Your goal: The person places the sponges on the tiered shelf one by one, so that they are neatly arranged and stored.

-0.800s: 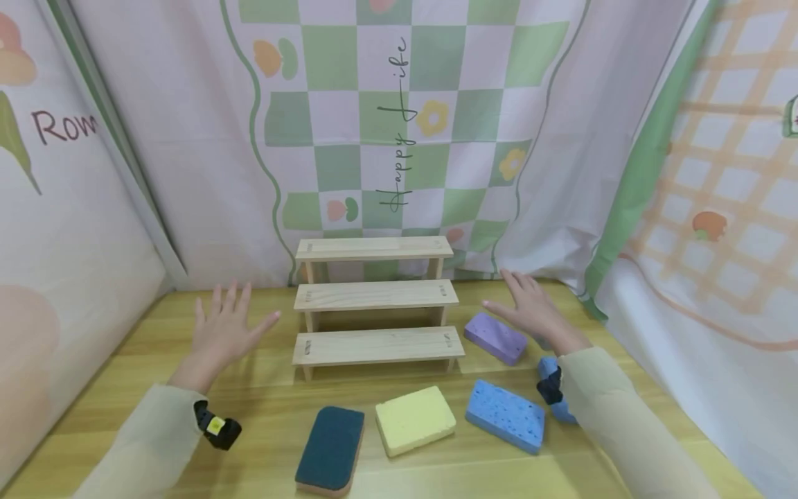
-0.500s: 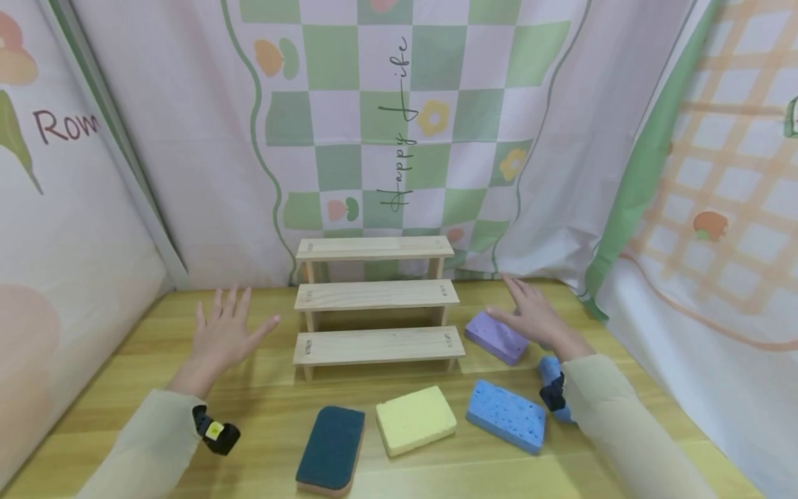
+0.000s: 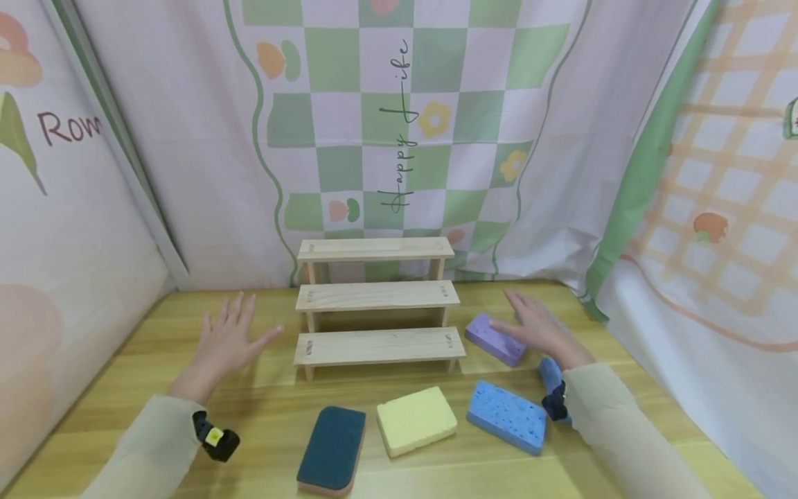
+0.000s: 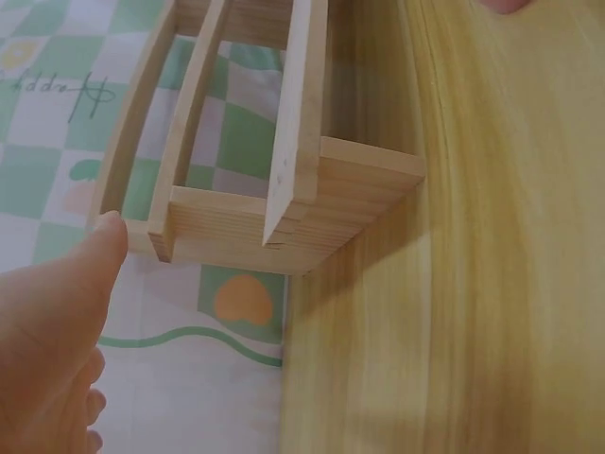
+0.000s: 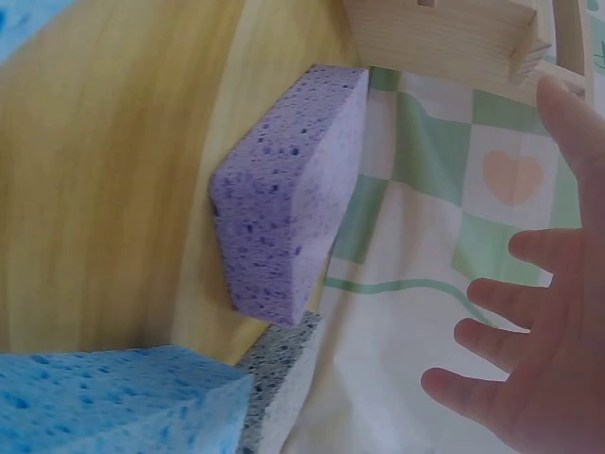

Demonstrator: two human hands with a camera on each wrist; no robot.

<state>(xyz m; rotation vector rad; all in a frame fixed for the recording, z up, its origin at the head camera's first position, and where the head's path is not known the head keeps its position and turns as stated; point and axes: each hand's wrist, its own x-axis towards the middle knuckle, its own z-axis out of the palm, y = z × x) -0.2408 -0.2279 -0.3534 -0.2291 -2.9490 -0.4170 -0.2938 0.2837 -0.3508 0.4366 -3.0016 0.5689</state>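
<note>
My left hand [image 3: 224, 343] is held with fingers spread over the left of the table, left of the three-step wooden shelf [image 3: 380, 346], holding nothing. In the left wrist view its thumb [image 4: 99, 265] overlaps the shelf's end. On the right, my right hand [image 3: 541, 329] is stretched out with its fingers apart and nothing in it. It partly covers a purple sponge [image 3: 492, 336]; the right wrist view shows the hand apart from that purple sponge [image 5: 284, 199]. A grey speckled sponge [image 5: 279, 378] lies near it, mostly hidden in the head view.
In front of the shelf lie a dark green scouring sponge [image 3: 332, 449], a yellow sponge [image 3: 416, 421] and a blue sponge [image 3: 506, 417]. Another blue thing [image 3: 550, 374] shows beside the right wrist, partly covered. A printed curtain [image 3: 430, 152] stands behind the shelf.
Both hands have drawn back slightly toward the front of the table, their fingers still extended. The shelf and the sponges stay in place.
</note>
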